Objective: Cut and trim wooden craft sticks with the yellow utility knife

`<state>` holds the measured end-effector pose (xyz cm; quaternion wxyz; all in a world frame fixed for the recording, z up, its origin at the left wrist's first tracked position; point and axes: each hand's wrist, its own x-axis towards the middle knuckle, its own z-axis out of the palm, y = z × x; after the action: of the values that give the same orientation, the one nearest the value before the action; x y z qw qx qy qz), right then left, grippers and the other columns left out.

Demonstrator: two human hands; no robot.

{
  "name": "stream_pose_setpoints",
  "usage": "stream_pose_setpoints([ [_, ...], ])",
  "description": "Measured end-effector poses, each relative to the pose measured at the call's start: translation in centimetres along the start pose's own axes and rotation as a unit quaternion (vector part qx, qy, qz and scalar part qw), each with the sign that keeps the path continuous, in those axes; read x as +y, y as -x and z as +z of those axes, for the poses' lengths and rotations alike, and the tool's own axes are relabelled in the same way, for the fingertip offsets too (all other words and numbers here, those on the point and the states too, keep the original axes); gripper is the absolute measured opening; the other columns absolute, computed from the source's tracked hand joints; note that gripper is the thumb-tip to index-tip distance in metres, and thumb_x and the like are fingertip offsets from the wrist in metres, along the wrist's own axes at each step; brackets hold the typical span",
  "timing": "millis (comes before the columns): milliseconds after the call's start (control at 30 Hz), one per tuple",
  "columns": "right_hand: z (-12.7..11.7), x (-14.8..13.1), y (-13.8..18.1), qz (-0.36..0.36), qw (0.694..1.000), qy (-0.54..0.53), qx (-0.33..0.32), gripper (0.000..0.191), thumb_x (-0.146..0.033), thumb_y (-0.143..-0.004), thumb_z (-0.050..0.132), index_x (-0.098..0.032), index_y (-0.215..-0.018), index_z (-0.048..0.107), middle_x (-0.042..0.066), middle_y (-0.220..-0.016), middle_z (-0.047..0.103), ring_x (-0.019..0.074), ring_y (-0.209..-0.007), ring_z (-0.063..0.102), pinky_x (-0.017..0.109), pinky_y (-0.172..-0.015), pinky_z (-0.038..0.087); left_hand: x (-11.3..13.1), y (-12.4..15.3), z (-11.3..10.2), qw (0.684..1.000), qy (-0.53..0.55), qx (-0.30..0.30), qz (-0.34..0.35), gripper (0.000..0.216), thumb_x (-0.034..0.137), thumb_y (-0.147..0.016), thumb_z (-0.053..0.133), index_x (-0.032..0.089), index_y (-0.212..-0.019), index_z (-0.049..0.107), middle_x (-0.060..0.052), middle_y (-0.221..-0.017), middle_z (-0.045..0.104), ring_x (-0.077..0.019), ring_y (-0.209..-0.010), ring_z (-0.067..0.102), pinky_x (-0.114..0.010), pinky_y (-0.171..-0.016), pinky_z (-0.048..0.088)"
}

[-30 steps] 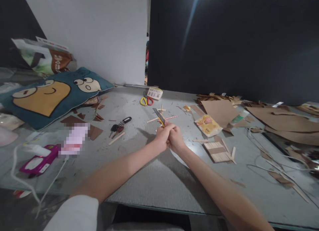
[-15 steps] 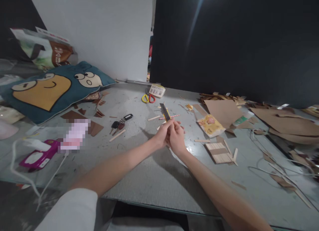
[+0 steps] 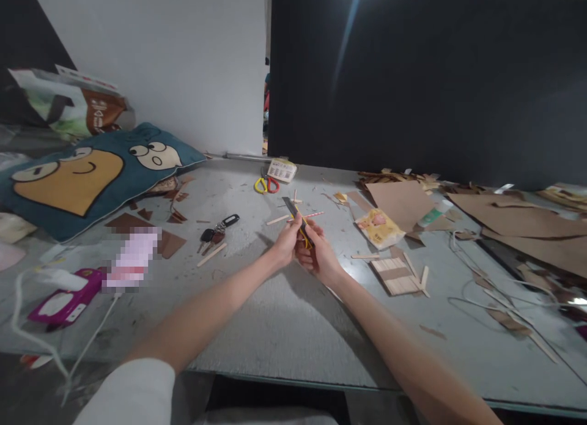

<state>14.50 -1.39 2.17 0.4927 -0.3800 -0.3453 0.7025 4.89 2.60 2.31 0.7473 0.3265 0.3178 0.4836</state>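
Near edge of the table (image 3: 284, 333): a white sleeve (image 3: 132, 391) on the left arm, right arm bare, both reaching toward the middle. Left hand (image 3: 285, 244) and right hand (image 3: 317, 255) meet above the table's middle and share a knife (image 3: 293, 213). Left fingers are curled, pinching the slim dark upper part. Right fingers are closed round the yellow lower part. Against 0.5 s ago: hands were pressed tight together with only the dark end sticking up; now they sit slightly apart, yellow shows between them, and the dark end leans more to the far left. The table top is grey, dull and scuffed, with a bright glare patch by the right wrist. Just right of the hands lies a flat panel of pale wooden sticks (image 3: 395, 274), loose sticks beside it. Left of the hands are a bunch of keys (image 3: 217, 229) and brown card scraps. Toward the left edge is a glossy magenta pouch (image 3: 64, 299) with a white cable (image 3: 27, 333) looping past it. Further out sit a printed yellow packet (image 3: 380, 227), then flat brown cardboard sheets (image 3: 403, 202) spreading to the right edge. Scissors (image 3: 266, 184) with yellow and red handles lie near the far edge. The far left corner holds a soft teal cushion (image 3: 87, 180) with a cartoon face. Nothing covers the knife but the fingers.
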Motion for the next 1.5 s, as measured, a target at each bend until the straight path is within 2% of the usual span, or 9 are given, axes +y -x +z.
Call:
stream_pose_setpoints([
  [100, 0.1, 0.4, -0.2, -0.011, 0.999, 0.002, 0.044, 0.066, -0.074, -0.069, 0.085, -0.027, -0.073, 0.040, -0.015, -0.041, 0.032, 0.0041, -0.032, 0.018, 0.017, -0.030, 0.011, -0.2, -0.1, 0.0, 1.000, 0.006, -0.027, -0.001, 0.046, 0.058, -0.101, 0.063, 0.014, -0.102, 0.076, -0.011, -0.088, 0.081, -0.0207, -0.081, 0.078, -0.026, -0.071, 0.059],
  [167, 0.3, 0.7, -0.3, -0.030, 0.998, 0.006, 0.062, 0.069, -0.077, -0.069, 0.084, -0.027, -0.069, 0.037, -0.015, -0.040, 0.031, 0.0043, -0.031, 0.019, 0.018, -0.029, 0.012, -0.4, -0.1, -0.2, 0.999, 0.006, -0.045, -0.003, 0.051, 0.061, -0.102, 0.059, 0.014, -0.104, 0.077, -0.011, -0.086, 0.081, -0.0203, -0.078, 0.078, -0.027, -0.071, 0.059],
  [300, 0.6, 0.7, -0.4, -0.082, 0.994, 0.009, 0.077, 0.063, -0.081, -0.073, 0.077, -0.027, -0.071, 0.044, -0.010, -0.041, 0.041, 0.0085, -0.030, 0.035, 0.021, -0.028, 0.021, -1.0, -0.3, -0.8, 0.996, -0.052, -0.061, -0.047, 0.058, 0.068, -0.103, 0.052, 0.015, -0.101, 0.078, -0.002, -0.056, 0.067, -0.0130, -0.040, 0.059, -0.022, -0.044, 0.046],
  [400, 0.6, 0.6, -0.4, -0.105, 0.990, 0.010, 0.089, 0.058, -0.077, -0.074, 0.078, -0.026, -0.075, 0.049, -0.010, -0.043, 0.045, 0.0089, -0.030, 0.036, 0.022, -0.028, 0.019, -1.4, -0.5, -0.8, 0.996, -0.055, -0.046, -0.059, 0.056, 0.066, -0.101, 0.056, 0.015, -0.096, 0.078, 0.001, -0.049, 0.061, -0.0111, -0.032, 0.049, -0.021, -0.036, 0.035],
  [600, 0.4, 1.3, -1.4, -0.160, 0.979, 0.006, 0.125, 0.050, -0.064, -0.073, 0.083, -0.025, -0.073, 0.051, -0.012, -0.045, 0.039, 0.0063, -0.033, 0.030, 0.022, -0.033, 0.019, -1.9, -0.8, -0.4, 0.999, 0.023, 0.009, -0.032, 0.042, 0.054, -0.102, 0.062, 0.015, -0.099, 0.075, -0.006, -0.074, 0.076, -0.0187, -0.066, 0.073, -0.022, -0.051, 0.048],
  [967, 0.1, 2.7, -2.4, -0.152, 0.978, 0.038, 0.139, 0.041, -0.060, -0.078, 0.076, -0.024, -0.092, 0.060, -0.013, -0.044, 0.038, 0.0101, -0.037, 0.039, 0.023, -0.037, 0.021, -2.2, -1.1, -0.3, 0.996, 0.078, 0.050, -0.018, 0.034, 0.051, -0.095, 0.070, 0.017, -0.095, 0.071, -0.007, -0.084, 0.077, -0.0233, -0.086, 0.077, -0.030, -0.076, 0.060],
  [1200, -0.1, 3.0, -2.1, -0.141, 0.981, 0.058, 0.123, 0.043, -0.060, -0.078, 0.078, -0.024, -0.088, 0.057, -0.014, -0.046, 0.035, 0.0073, -0.036, 0.033, 0.022, -0.036, 0.019, -1.6, -0.7, -0.4, 0.996, 0.082, 0.036, -0.025, 0.039, 0.046, -0.105, 0.050, 0.018, -0.085, 0.069, -0.009, -0.081, 0.077, -0.0266, -0.091, 0.078, -0.036, -0.081, 0.063],
  [1367, 0.4, 2.6, -1.4, -0.130, 0.986, 0.058, 0.082, 0.048, -0.065, -0.079, 0.076, -0.024, -0.096, 0.058, -0.014, -0.048, 0.037, 0.0070, -0.034, 0.027, 0.022, -0.035, 0.018, -1.0, -0.4, -0.7, 0.997, 0.067, 0.030, -0.007, 0.041, 0.055, -0.099, 0.064, 0.018, -0.081, 0.066, -0.008, -0.078, 0.076, -0.0253, -0.086, 0.079, -0.031, -0.073, 0.062],
  [1500, 0.4, 2.4, -0.6, -0.146, 0.989, 0.023, 0.002, 0.054, -0.063, -0.078, 0.078, -0.026, -0.112, 0.058, -0.011, -0.059, 0.050, 0.0083, -0.041, 0.038, 0.022, -0.040, 0.029, -0.4, -0.2, -0.6, 0.998, 0.051, 0.024, 0.010, 0.046, 0.060, -0.097, 0.065, 0.017, -0.080, 0.064, -0.007, -0.075, 0.076, -0.0231, -0.079, 0.078, -0.025, -0.061, 0.058],
])
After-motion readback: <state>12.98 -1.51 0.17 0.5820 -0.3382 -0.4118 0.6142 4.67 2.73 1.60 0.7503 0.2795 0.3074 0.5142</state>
